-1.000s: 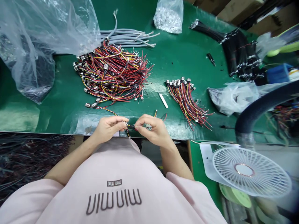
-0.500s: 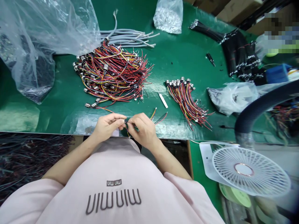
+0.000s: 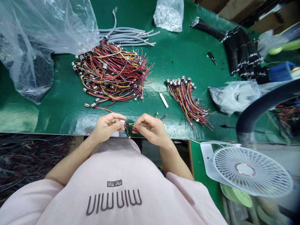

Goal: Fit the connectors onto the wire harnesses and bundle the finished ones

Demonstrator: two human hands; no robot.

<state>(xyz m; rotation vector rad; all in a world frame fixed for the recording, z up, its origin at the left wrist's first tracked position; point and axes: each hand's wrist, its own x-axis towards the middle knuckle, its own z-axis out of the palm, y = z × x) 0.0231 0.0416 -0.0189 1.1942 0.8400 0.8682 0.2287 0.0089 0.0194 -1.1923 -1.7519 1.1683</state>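
Found the left hand (image 3: 106, 126) with thumb and fingers closed on a silvery plug (image 3: 122, 121), just above the near edge of the green table (image 3: 192, 59). Found the right hand (image 3: 151, 128) just beside it, with thumb and fingertips pinching the wires (image 3: 130, 124) from that plug. Saw a short stretch of yellow and dark wire bridging both grips, with further ends hanging below the left fingertips. Could not make out the exact contact inside the right fingers, nor any join hidden there. Noted loose wire ends (image 3: 166, 118) just beyond the right hand; could not tell to which piece to assign them.

Judged the held piece to be partway through handling: gripped by both hands, not laid down with either lot.

Noted beyond the left hand a large tangled pile (image 3: 112, 75) of similar plugs and wires; judged likely to be stock awaiting attention, from its disorder. Noted beyond and to the right of the right hand a smaller bundle (image 3: 185, 97), laid neatly with plugs at the far end; judged likely to be the completed lot. Could not confirm either reading, with ends too small to compare. On that basis, judged the larger share to be outstanding. Observed a white stick (image 3: 163, 100) between pile and bundle, beyond the right hand and out of both grips.
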